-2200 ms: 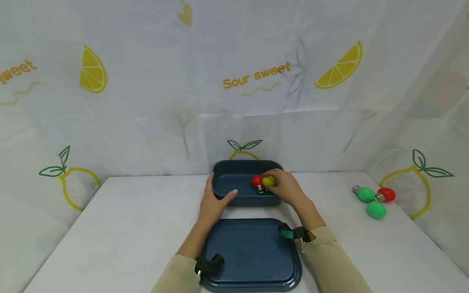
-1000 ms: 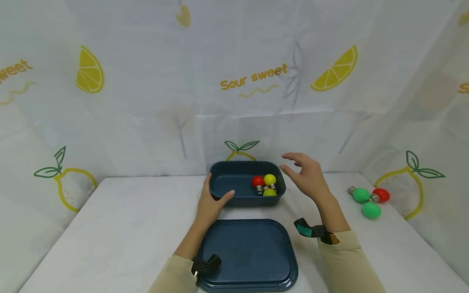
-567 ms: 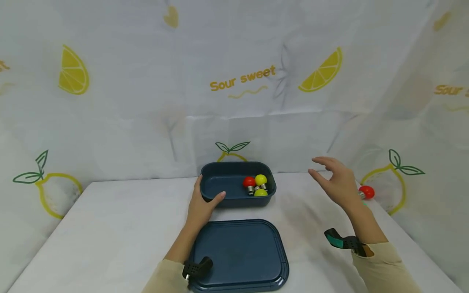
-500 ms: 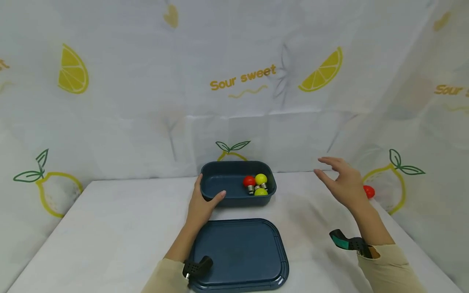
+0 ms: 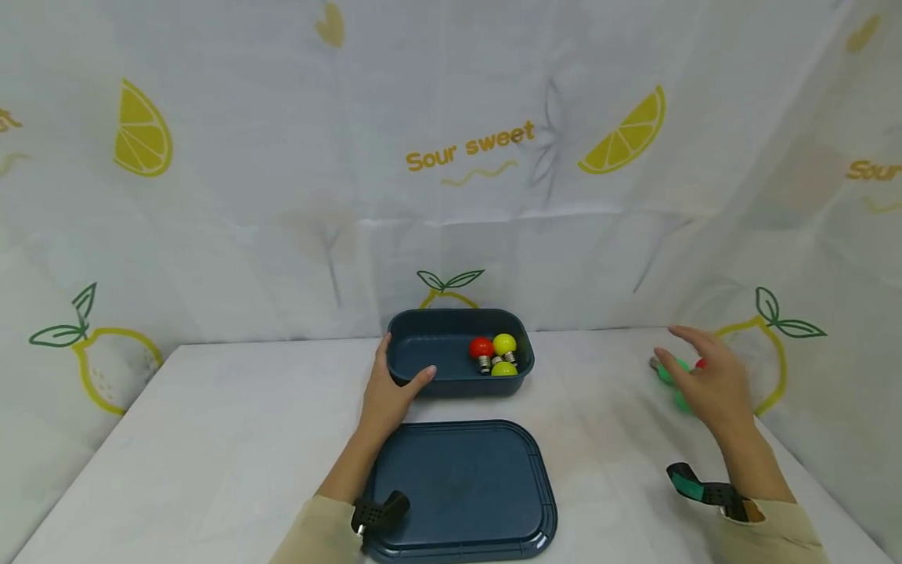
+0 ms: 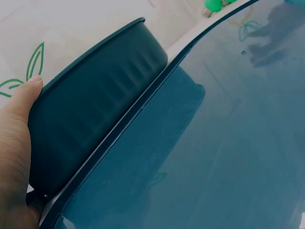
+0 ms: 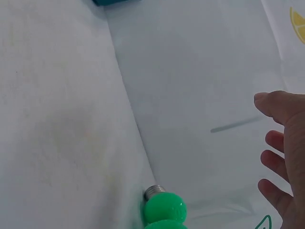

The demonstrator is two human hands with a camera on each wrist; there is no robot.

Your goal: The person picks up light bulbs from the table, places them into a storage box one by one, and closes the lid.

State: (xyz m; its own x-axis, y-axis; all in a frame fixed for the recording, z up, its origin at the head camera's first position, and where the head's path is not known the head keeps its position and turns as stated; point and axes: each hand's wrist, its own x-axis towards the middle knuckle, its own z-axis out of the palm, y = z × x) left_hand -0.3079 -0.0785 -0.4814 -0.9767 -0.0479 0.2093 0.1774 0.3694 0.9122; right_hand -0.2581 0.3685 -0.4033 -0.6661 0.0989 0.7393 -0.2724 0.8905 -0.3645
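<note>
My left hand (image 5: 384, 395) grips the near left corner of a dark blue plastic box (image 5: 451, 388), thumb at the front wall and fingers along the left side. The left wrist view shows the thumb against the box's ribbed wall (image 6: 105, 100). A red light bulb (image 5: 481, 347) and two yellow light bulbs (image 5: 504, 344) lie in the box's right end. On the right, my right hand (image 5: 722, 392) hovers with fingers and thumb spread, holding nothing. It overlaps green light bulbs (image 7: 165, 208) and partly hides them, along with a red light bulb (image 5: 701, 363).
A dark blue lid (image 5: 458, 489) lies flat in front of the box, under my left forearm. The white table (image 5: 232, 446) meets a lemon-print cloth backdrop (image 5: 282, 196) behind the box and on both sides.
My right hand released a yellow bulb in the box, then moved right and came down toward the green bulbs. The left hand stayed on the box. The head view turned slightly right.
</note>
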